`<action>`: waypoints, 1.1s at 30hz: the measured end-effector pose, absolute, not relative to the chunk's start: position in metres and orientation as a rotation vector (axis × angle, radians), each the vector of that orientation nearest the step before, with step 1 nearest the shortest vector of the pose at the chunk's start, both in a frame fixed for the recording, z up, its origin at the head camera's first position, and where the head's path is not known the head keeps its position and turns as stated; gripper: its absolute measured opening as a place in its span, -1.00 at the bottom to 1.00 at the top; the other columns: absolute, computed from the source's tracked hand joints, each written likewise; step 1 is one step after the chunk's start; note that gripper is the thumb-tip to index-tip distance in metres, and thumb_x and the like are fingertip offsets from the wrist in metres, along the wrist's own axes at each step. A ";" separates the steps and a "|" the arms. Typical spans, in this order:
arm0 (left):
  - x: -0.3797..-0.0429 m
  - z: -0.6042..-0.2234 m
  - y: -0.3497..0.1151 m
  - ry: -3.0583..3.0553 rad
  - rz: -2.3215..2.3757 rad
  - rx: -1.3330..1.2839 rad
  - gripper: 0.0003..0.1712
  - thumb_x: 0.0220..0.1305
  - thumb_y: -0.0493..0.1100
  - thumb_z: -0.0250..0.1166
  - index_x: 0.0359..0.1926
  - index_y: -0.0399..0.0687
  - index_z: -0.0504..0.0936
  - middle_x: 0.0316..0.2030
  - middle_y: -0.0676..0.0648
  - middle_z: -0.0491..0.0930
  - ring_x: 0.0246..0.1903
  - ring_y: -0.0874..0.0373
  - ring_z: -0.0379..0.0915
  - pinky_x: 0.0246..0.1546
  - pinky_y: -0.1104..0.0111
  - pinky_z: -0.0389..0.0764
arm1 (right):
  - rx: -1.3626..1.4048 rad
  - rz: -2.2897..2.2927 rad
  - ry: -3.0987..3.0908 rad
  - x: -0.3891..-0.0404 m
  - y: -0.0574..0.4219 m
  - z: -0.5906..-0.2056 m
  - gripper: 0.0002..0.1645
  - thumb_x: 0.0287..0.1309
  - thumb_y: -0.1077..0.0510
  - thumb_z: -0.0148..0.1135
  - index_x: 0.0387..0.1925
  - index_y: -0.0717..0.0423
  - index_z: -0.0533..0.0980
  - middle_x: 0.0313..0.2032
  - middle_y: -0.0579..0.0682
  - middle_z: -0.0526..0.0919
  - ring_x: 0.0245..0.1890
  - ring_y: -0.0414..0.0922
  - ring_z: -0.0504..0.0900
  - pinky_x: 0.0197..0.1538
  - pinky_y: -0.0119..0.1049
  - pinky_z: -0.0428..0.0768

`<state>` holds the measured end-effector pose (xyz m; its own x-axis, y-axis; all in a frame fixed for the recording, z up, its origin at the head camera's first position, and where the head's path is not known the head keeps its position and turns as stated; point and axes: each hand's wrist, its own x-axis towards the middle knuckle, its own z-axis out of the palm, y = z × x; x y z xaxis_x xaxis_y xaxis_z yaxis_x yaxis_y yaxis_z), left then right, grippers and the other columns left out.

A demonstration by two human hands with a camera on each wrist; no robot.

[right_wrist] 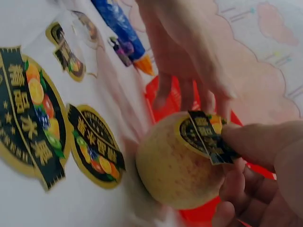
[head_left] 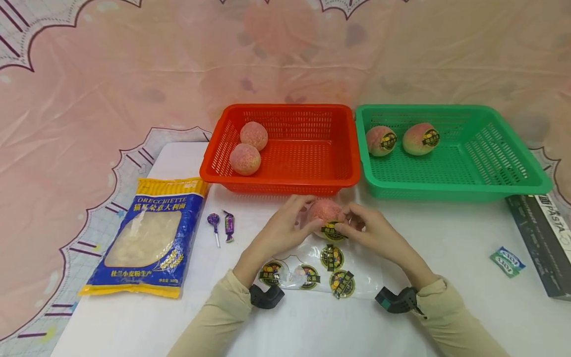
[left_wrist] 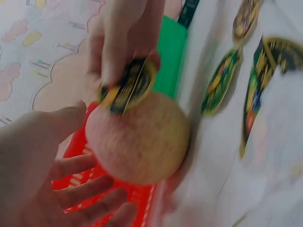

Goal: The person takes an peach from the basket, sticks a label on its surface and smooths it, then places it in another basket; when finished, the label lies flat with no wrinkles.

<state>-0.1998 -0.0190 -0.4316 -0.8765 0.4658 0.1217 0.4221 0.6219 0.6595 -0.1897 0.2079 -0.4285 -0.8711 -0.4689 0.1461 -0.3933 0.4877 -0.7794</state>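
Note:
A pinkish-yellow peach sits on the white table between the two hands, just in front of the baskets. My right hand pinches a black-and-gold fruit sticker between thumb and fingers, and the sticker lies against the peach's upper side. My left hand is at the peach's other side, its fingers spread and loosely bent around it in the left wrist view. Nearer the person lies a clear sheet with several more round stickers, such as one sticker at its front.
Behind stand a red basket with two plain peaches and a green basket with two stickered peaches. On the left lie a pasta bag, a lollipop and a wrapped candy; on the right, small packets and a pasta box.

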 end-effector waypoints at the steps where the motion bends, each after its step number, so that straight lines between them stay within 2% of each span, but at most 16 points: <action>1: -0.200 -0.432 -0.017 2.760 1.115 0.760 -0.30 0.11 0.31 0.04 0.23 0.19 0.18 0.11 0.08 0.30 0.02 0.19 0.34 0.00 0.28 0.43 | -0.753 -1.352 2.643 -0.190 0.206 -0.428 -0.84 0.03 0.05 0.22 -0.37 -0.07 0.41 -0.55 -0.14 0.46 -0.52 -0.24 0.42 -0.46 -0.45 0.43; 4: -0.200 -0.435 -0.009 2.767 1.134 0.780 -0.26 0.08 0.26 0.12 0.25 0.21 0.16 0.15 0.09 0.27 0.06 0.22 0.29 0.06 0.26 0.40 | -0.725 -1.351 2.675 -0.192 0.202 -0.428 -0.84 0.03 0.06 0.22 -0.36 -0.09 0.40 -0.55 -0.16 0.46 -0.53 -0.24 0.42 -0.48 -0.44 0.43; 10: -0.201 -0.440 -0.003 2.810 1.232 0.697 -0.30 -0.03 0.10 0.31 0.18 0.22 0.30 0.02 0.09 0.37 -0.16 0.27 0.37 -0.18 0.40 0.50 | -0.682 -1.297 2.718 -0.194 0.201 -0.429 -0.79 0.01 0.03 0.23 -0.36 -0.06 0.38 -0.55 -0.15 0.45 -0.55 -0.23 0.41 -0.52 -0.44 0.42; 14: -0.202 -0.442 -0.003 2.780 1.313 0.654 -0.30 -0.09 0.09 0.35 0.14 0.24 0.34 -0.09 0.10 0.39 -0.23 0.29 0.37 -0.24 0.41 0.52 | -0.688 -1.204 2.721 -0.194 0.205 -0.431 -0.78 0.00 -0.06 0.22 -0.45 -0.09 0.38 -0.58 -0.16 0.42 -0.55 -0.23 0.38 -0.52 -0.45 0.39; 20: -0.204 -0.443 -0.005 2.735 1.371 0.698 -0.31 -0.13 0.07 0.38 0.10 0.24 0.37 -0.12 0.09 0.40 -0.26 0.28 0.41 -0.29 0.41 0.54 | -0.700 -1.155 2.706 -0.200 0.215 -0.436 -0.80 -0.02 -0.08 0.23 -0.53 -0.14 0.41 -0.58 -0.22 0.46 -0.52 -0.25 0.40 -0.45 -0.45 0.41; 28: -0.207 -0.440 -0.007 2.712 1.366 0.729 -0.34 -0.16 0.04 0.41 0.05 0.21 0.41 -0.13 0.09 0.44 -0.18 0.24 0.47 -0.16 0.36 0.53 | -0.663 -1.180 2.727 -0.210 0.227 -0.450 -0.85 -0.01 -0.05 0.22 -0.50 -0.13 0.44 -0.54 -0.19 0.52 -0.49 -0.24 0.43 -0.39 -0.43 0.44; 33: -0.207 -0.440 -0.008 2.706 1.352 0.777 -0.32 -0.16 0.04 0.40 0.07 0.20 0.40 -0.11 0.09 0.46 -0.13 0.28 0.44 -0.08 0.38 0.49 | -0.615 -1.188 2.848 -0.214 0.234 -0.458 -0.87 0.08 0.04 0.17 -0.39 -0.01 0.44 -0.50 -0.13 0.51 -0.47 -0.22 0.40 -0.40 -0.46 0.40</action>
